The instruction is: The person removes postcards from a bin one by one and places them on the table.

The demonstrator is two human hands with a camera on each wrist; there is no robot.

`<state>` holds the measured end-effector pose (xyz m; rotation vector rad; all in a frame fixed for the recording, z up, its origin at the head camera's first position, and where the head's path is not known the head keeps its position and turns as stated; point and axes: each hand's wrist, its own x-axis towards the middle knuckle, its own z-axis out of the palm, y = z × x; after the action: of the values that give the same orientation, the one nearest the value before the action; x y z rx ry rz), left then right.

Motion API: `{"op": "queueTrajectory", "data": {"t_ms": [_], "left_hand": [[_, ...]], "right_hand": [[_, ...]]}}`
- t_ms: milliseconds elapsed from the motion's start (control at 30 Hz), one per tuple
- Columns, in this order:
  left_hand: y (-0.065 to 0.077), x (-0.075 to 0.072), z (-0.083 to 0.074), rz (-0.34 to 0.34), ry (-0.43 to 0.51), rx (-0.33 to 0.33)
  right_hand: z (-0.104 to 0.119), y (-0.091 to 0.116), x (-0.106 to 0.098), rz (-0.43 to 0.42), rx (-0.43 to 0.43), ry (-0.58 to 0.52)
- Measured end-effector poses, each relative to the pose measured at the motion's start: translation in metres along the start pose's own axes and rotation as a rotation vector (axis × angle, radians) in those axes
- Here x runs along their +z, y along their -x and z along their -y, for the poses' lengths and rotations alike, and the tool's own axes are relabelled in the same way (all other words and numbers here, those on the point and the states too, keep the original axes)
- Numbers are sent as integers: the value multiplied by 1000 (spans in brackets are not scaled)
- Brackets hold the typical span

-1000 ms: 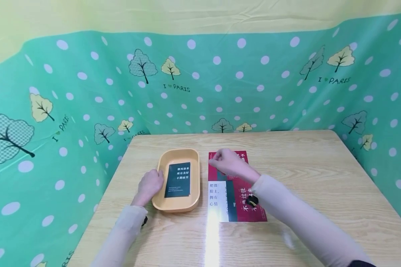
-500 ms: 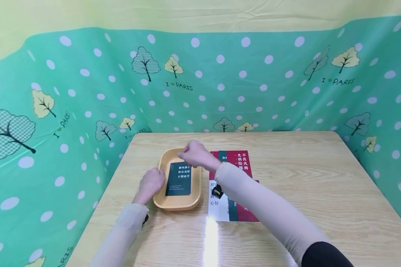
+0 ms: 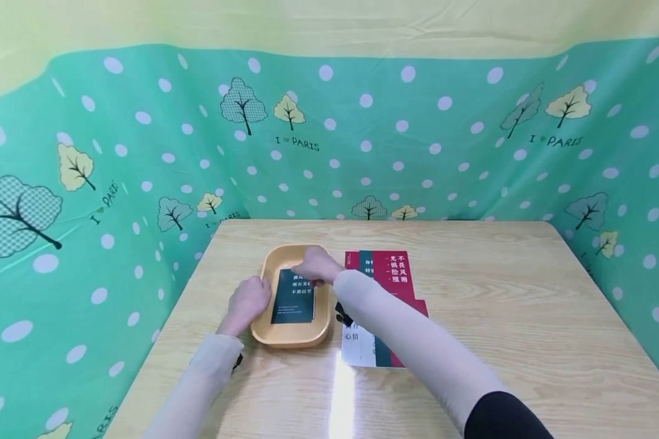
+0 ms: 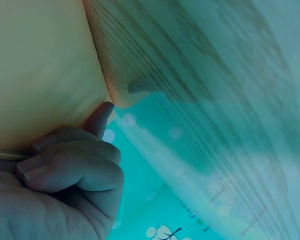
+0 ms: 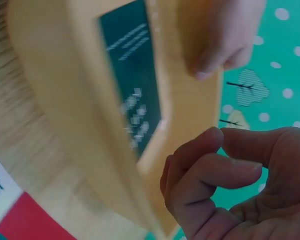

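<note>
A light orange plastic tray stands on the table left of the middle. Flat inside it lies a dark green card with white writing, a pale edge showing beneath. My left hand grips the tray's left side; in the left wrist view, curled fingers press against its wall. Over the tray's upper right is my right hand, its fingertips close to the card's top edge. In the right wrist view its fingers are loosely curled, with nothing seen between them. Whether they touch the card I cannot tell.
Right of the tray lie overlapping printed cards: a red card and a green card at the back, a white card in front. My right sleeve covers part of them. A dotted green curtain surrounds the wooden table.
My right hand has moved left from above the red cards to over the tray and lowered toward the green card. The left hand has stayed on the tray.
</note>
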<state>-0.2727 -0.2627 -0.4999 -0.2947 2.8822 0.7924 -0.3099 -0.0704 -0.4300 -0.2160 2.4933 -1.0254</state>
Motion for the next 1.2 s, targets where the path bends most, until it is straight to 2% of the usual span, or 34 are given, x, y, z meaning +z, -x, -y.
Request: {"op": "queueTrajectory", "data": {"t_ms": [133, 267, 433, 633, 733, 900, 967, 1100, 1200], "left_hand": [[2, -1, -1, 1, 4, -3], [4, -1, -2, -1, -12, 8], [3, -1, -3, -33, -25, 21], [5, 1, -2, -16, -13, 11], [6, 1, -2, -17, -21, 13], [6, 0, -2, -32, -40, 21], [6, 0, -2, -32, -37, 13], [6, 1, -3, -25, -26, 1], [6, 1, -4, -20, -23, -1]], "right_hand": [[-10, -7, 10, 17, 20, 47], [-14, -10, 16, 46, 73, 32], [-12, -11, 20, 46, 80, 107], [-9, -9, 27, 75, 115, 177], [-8, -12, 33, 68, 140, 211], [-12, -32, 50, 23, 185, 297], [-12, -33, 52, 24, 170, 353], [-7, -18, 49, 40, 106, 479], [-5, -8, 47, 24, 78, 528]]}}
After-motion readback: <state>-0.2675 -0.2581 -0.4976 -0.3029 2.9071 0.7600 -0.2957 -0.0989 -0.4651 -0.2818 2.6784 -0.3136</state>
